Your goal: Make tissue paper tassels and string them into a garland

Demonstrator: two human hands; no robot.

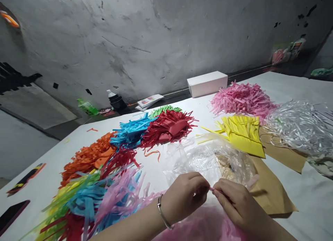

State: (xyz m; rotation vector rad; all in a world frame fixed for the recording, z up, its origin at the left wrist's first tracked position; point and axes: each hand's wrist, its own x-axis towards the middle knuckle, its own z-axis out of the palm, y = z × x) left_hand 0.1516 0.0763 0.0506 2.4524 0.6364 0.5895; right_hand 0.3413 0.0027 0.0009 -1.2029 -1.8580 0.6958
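Note:
My left hand [186, 196], with a silver bangle on the wrist, and my right hand [238, 203] meet near the table's front edge. Together their fingertips pinch a thin pink paper strip [217, 191]. Pink fringed paper [205, 223] lies under my wrists. Just behind my hands sits a crumpled clear plastic bag [208, 157]. A mixed heap of rainbow fringed paper [99, 199] lies to the left of my left hand.
On the white table [312, 199] lie piles of fringed paper: orange [88, 157], blue [132, 130], red [169, 126], green [163, 110], yellow [243, 131], pink [241, 99]. Clear shreds [299, 126] rest on brown paper [273, 192]. A white box [206, 83] stands by the wall.

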